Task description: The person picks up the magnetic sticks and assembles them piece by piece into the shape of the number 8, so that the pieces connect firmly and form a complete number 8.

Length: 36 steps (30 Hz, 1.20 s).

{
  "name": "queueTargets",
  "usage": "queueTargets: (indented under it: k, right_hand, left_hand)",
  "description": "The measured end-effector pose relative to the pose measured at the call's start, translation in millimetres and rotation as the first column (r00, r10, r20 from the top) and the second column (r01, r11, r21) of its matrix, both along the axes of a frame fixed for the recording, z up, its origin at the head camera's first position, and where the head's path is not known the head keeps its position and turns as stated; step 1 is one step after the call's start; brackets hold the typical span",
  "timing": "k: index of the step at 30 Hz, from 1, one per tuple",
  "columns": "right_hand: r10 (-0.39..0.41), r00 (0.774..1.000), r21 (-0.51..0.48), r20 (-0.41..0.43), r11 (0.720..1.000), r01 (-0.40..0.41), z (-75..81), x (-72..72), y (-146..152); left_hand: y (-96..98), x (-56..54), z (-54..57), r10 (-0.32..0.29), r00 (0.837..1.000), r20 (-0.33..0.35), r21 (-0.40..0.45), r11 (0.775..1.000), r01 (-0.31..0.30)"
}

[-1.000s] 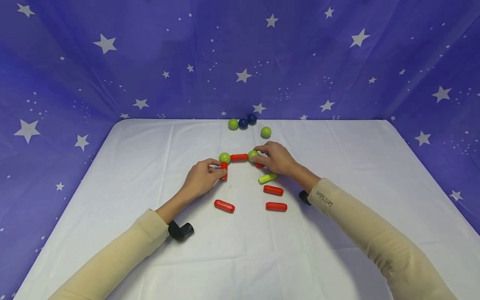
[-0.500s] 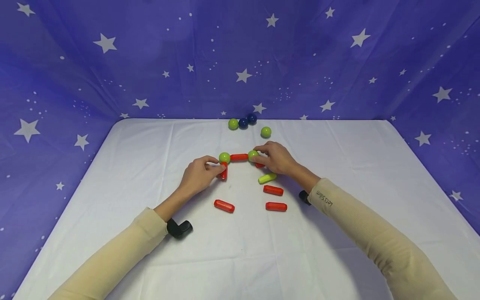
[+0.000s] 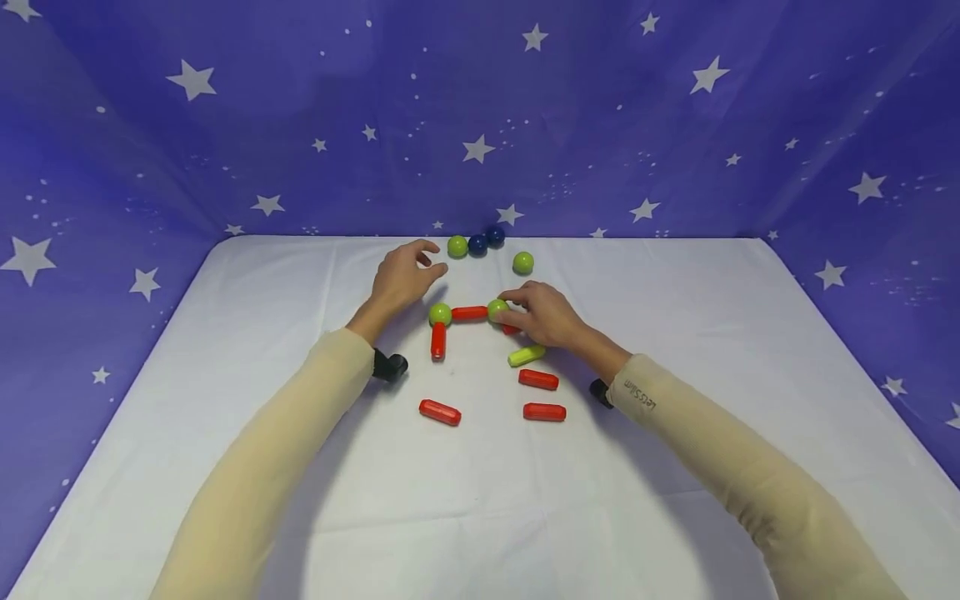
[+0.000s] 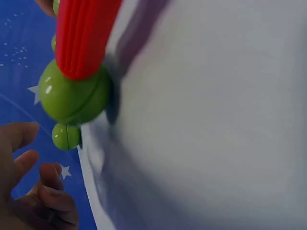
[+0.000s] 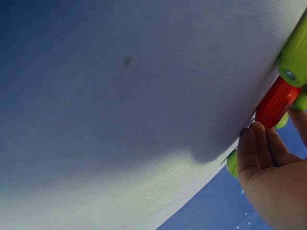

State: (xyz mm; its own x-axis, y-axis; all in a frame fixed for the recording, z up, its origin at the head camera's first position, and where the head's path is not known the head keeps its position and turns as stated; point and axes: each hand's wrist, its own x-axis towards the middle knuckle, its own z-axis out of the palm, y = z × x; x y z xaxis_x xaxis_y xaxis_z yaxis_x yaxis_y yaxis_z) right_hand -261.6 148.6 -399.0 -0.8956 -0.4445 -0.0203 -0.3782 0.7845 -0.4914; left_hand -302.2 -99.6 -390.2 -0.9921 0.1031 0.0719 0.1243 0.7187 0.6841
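In the head view, my left hand (image 3: 405, 277) hangs over the cloth, thumb and fingers apart, holding nothing. It is nearest to a green ball (image 3: 457, 247) at the back. My right hand (image 3: 547, 317) pinches another green ball (image 3: 496, 311) between thumb and fingers. A red rod (image 3: 470, 313) links that ball to a left green ball (image 3: 440, 314), from which a second red rod (image 3: 438, 342) points towards me. Partly covered by the right hand is a third red rod (image 3: 511, 329). The left wrist view shows a red rod (image 4: 86, 38) against a green ball (image 4: 74, 98).
Two dark blue balls (image 3: 477, 245) stand at the back beside the green one. Another green ball (image 3: 522, 262) sits to their right. A yellow-green rod (image 3: 527, 356) and several loose red rods (image 3: 544, 412) lie nearer. A starry purple cloth (image 3: 480, 108) rises behind the table.
My left hand has let go of the left red rod and moved away from me, towards the back balls. The right hand still holds its ball. The head view has shifted slightly.
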Motion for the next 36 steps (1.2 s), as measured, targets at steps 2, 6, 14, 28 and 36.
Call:
queueTargets:
  k: [2,6,14,28,36]
  right_hand:
    - [0.009,1.0,-0.002,-0.005,1.0,-0.009,-0.9,-0.2,0]
    - [0.018,1.0,-0.016,-0.023,1.0,-0.018,-1.9,-0.7,1]
    - [0.036,0.998,-0.023,-0.044,0.999,-0.037,-4.3,-3.0,-2]
    - [0.032,0.998,0.012,-0.048,0.999,-0.032,-4.2,-3.0,1]
    - [0.033,0.998,0.012,-0.045,0.999,-0.032,-3.4,-2.6,1]
  left_hand:
    - [7.5,-11.2,0.3,0.008,1.0,0.008,-0.037,0.999,-0.007]
    - [21.1,-26.6,-0.7,0.03,0.999,0.032,-0.07,0.997,-0.028]
    - [32.2,-36.6,-1.4,0.032,0.996,0.08,-0.198,0.98,-0.015]
    - [32.0,-42.8,-7.9,0.031,0.997,0.077,-0.103,0.994,-0.023]
    - [31.0,-43.9,-9.0,0.029,0.997,0.069,-0.092,0.995,-0.023]
